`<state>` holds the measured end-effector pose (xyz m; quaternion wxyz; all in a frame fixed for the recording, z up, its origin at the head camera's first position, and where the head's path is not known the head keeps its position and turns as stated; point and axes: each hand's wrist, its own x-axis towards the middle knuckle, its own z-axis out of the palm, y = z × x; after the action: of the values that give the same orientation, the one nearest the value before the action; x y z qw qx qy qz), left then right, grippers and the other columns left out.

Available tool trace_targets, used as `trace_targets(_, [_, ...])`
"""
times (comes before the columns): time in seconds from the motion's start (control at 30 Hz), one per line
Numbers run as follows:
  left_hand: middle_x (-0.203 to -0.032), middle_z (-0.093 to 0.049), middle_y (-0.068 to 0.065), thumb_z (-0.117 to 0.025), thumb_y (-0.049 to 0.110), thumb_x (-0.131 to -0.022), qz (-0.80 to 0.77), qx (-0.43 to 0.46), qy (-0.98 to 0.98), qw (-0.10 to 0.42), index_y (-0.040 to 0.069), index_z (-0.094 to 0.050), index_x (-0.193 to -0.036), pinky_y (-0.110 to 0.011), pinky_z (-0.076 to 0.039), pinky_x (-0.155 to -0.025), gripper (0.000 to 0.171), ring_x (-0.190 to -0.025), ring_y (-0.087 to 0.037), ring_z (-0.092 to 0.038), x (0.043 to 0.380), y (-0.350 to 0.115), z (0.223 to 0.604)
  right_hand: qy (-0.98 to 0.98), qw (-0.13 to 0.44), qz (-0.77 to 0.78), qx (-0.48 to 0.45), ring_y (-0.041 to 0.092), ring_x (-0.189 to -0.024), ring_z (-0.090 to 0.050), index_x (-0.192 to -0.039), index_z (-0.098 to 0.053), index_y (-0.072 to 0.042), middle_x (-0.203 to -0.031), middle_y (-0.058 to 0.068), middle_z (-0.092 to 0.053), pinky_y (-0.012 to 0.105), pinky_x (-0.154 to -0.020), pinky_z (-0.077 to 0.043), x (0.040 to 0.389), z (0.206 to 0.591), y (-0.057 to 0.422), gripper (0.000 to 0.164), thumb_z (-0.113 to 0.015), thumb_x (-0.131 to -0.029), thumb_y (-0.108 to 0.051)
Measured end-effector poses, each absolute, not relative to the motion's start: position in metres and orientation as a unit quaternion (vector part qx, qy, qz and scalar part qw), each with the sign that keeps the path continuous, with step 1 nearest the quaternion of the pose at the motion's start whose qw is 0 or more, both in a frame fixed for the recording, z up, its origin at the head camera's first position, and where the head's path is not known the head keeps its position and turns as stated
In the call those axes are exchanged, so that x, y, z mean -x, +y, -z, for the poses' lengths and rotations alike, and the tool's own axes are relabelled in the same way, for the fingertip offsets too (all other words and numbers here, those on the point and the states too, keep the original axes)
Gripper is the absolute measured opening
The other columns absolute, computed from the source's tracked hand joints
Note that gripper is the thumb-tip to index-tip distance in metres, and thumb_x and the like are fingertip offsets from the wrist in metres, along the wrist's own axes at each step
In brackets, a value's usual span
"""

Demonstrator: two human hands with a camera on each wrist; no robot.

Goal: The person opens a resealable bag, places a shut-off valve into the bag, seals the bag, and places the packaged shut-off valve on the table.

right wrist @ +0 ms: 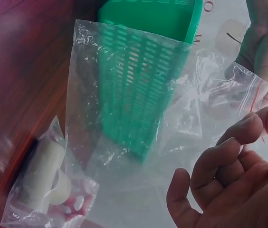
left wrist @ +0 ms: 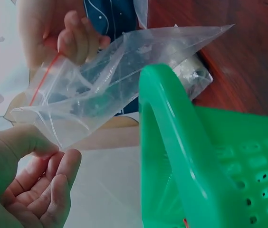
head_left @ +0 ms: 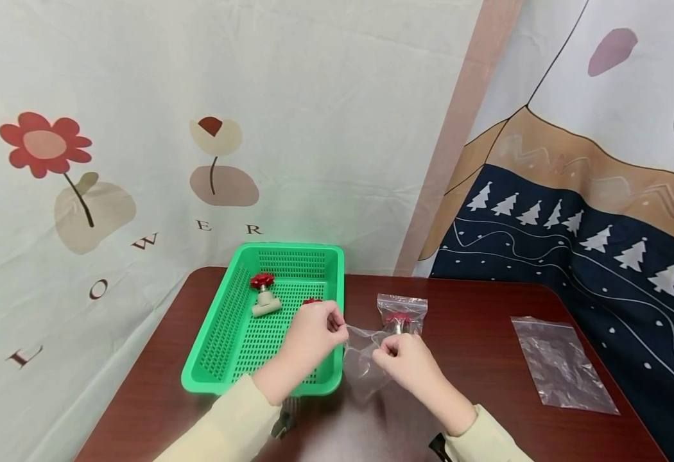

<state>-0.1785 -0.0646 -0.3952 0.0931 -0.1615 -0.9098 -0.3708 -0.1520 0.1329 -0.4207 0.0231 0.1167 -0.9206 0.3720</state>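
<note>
A clear zip bag with a red seal line hangs between both hands, its mouth spread apart. My left hand pinches one edge of the mouth between thumb and finger, beside the basket's right rim. On the opposite edge, my right hand pinches the plastic with thumb and index finger, its other fingers loosely curled in the right wrist view. Nothing shows inside this bag. Just beyond the right hand lies a bagged valve, pale with a red handwheel, on the table.
A green basket stands at the left of the brown table. It holds a pale valve with a red wheel and another red wheel, partly hidden by the left hand. A flat zip bag lies at the right edge.
</note>
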Motion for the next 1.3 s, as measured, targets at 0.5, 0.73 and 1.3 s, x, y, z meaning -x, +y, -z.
trace_targets(0.5, [-0.064, -0.058, 0.009, -0.066, 0.006, -0.073, 0.391, 0.154, -0.904, 0.073, 0.017, -0.058, -0.067, -0.018, -0.047, -0.058, 0.014, -0.061, -0.004, -0.054, 0.179, -0.070, 0.391, -0.916, 0.009, -0.379, -0.131, -0.001, -0.043, -0.031, -0.050, -0.046, -0.016, -0.044, -0.013, -0.034, 0.017, -0.042, -0.024, 0.149, 0.419, 0.145, 0.028, -0.058, -0.074, -0.009])
trace_targets(0.73, [-0.063, -0.058, 0.008, -0.067, 0.006, -0.072, 0.397, 0.154, -0.901, 0.079, 0.016, -0.057, -0.067, -0.018, -0.047, -0.057, 0.015, -0.060, -0.004, -0.054, 0.179, -0.068, 0.388, -0.916, 0.011, -0.379, -0.133, -0.001, -0.043, -0.032, -0.050, -0.047, -0.018, -0.044, -0.014, -0.035, 0.017, -0.042, -0.025, 0.144, 0.411, 0.144, 0.027, -0.058, -0.073, -0.009])
trace_targets(1.3, [-0.062, -0.056, 0.012, -0.067, 0.008, -0.073, 0.366, 0.177, -0.910, 0.086, 0.020, -0.056, -0.067, -0.016, -0.047, -0.058, 0.017, -0.059, -0.002, -0.052, 0.175, -0.063, 0.387, -0.921, 0.122, -0.343, -0.137, -0.002, -0.049, -0.039, -0.087, -0.045, -0.019, -0.057, -0.014, -0.042, 0.018, -0.044, -0.032, 0.139, 0.413, 0.134, 0.025, -0.067, -0.075, -0.011])
